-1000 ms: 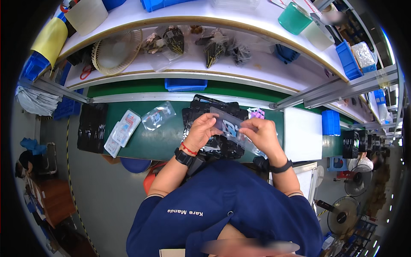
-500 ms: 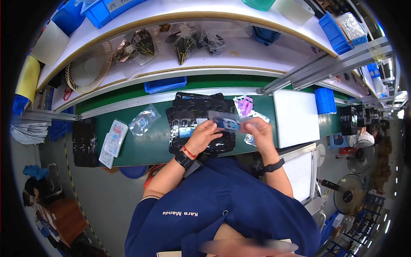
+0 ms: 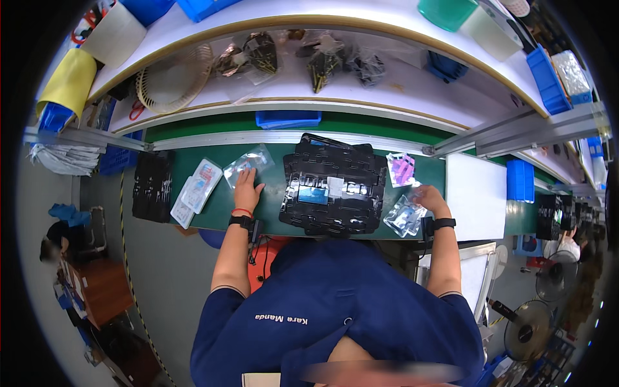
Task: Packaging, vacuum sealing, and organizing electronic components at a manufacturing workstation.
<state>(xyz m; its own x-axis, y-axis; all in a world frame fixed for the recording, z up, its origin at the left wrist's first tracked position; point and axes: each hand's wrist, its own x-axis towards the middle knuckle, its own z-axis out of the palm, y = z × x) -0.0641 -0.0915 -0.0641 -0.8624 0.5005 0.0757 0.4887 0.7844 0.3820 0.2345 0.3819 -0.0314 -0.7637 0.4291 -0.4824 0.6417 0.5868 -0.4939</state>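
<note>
My left hand (image 3: 247,192) lies with fingers stretched over the near edge of a clear plastic bag (image 3: 256,159) on the left of the green bench, thumb apart. At the right, my right hand (image 3: 432,198) has its fingers closed at the upper corner of a clear plastic bag (image 3: 405,218) with a pale print. Between the hands sits a stack of black plastic trays (image 3: 348,209). A blue shiny piece (image 3: 313,195) and a pale piece (image 3: 335,186) lie in the top tray. A purple-and-white printed packet (image 3: 402,169) rests just beyond my right hand.
White printed packs (image 3: 197,190) lie left on the bench, beside more black trays (image 3: 152,187). A white board (image 3: 476,193) stands at the right, with a blue bin (image 3: 520,180) beyond. Shelves (image 3: 400,106) cross the back, holding bagged parts (image 3: 320,68) and a basket (image 3: 174,84).
My hands have parted from the small clear pouch they held over the trays. The left has moved left to a bag, the right rightwards to the packets. The view has shifted.
</note>
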